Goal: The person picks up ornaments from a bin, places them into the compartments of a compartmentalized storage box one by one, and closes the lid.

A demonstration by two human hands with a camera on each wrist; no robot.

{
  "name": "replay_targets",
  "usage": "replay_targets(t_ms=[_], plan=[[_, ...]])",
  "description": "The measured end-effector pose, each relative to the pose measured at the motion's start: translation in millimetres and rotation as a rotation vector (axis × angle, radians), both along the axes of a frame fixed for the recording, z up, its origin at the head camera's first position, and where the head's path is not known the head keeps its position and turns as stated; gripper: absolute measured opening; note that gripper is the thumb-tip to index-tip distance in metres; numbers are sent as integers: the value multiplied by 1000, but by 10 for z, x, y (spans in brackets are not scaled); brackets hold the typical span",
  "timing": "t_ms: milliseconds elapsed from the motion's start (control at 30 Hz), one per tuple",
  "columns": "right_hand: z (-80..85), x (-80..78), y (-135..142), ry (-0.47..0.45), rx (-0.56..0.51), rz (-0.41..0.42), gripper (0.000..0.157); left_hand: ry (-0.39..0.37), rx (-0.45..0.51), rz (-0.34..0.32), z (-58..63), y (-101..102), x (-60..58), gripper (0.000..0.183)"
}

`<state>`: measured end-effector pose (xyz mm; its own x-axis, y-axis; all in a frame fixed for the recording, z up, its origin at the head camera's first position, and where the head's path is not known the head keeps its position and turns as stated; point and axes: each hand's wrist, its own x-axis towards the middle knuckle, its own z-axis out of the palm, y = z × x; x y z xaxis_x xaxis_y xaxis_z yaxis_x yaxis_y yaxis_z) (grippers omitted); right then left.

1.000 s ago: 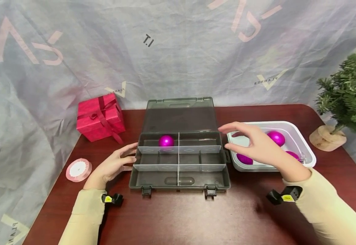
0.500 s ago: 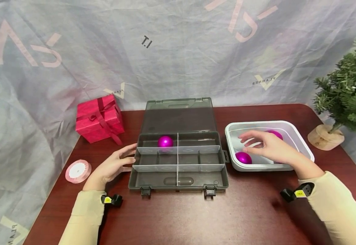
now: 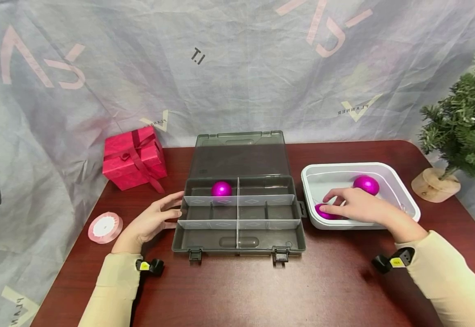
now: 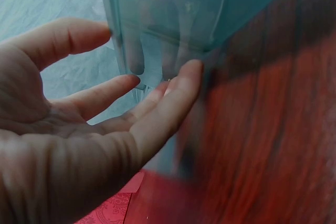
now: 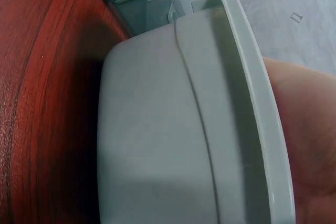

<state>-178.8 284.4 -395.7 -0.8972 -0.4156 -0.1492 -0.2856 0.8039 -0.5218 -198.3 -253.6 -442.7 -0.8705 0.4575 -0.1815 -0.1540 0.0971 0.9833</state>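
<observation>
A grey translucent compartment box [image 3: 237,236] lies with its lid folded back. One shiny magenta ball [image 3: 221,189] is in its back left compartment. My left hand [image 3: 152,223] rests at the box's left side, fingers extended; in the left wrist view the fingers [image 4: 163,114] reach along the box wall. Over the white tub [image 3: 398,213], my right hand [image 3: 362,206] curls thumb and fingers about a magenta ball [image 3: 323,213] at the tub's front left. Another magenta ball [image 3: 367,185] lies behind that hand. In the right wrist view the tub wall hides the fingertips.
A red gift box [image 3: 132,159] with a ribbon stands back left. Nearer sits a pink ribbon roll [image 3: 105,227]. A small artificial tree [image 3: 472,122] on a wooden base [image 3: 435,184] is at the right. A printed grey cloth [image 3: 237,81] hangs behind the table [image 3: 262,290].
My right hand has moved from the box's right edge rightward over the tub, then down onto the front left ball. The left hand stays at the box.
</observation>
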Motion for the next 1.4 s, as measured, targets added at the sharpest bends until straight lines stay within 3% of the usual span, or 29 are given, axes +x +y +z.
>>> replay_targets(t_ms=[400,767,1000,1167,1400], plan=[[-1,3,74,-40,-77,73,26,-9,0,-4,21,43,-18,68],[124,34,118,-15,-212,47,35,-2,-8,-6,17,35,-13,68],[170,16,129,30,-282,80,42,-30,-18,-9,26,-16,32,68],[281,1,123,124,-290,81,46,-22,-12,-12,12,-23,25,68],[520,-48,-44,110,-376,107,46,-19,-3,-16,21,-5,6,68]])
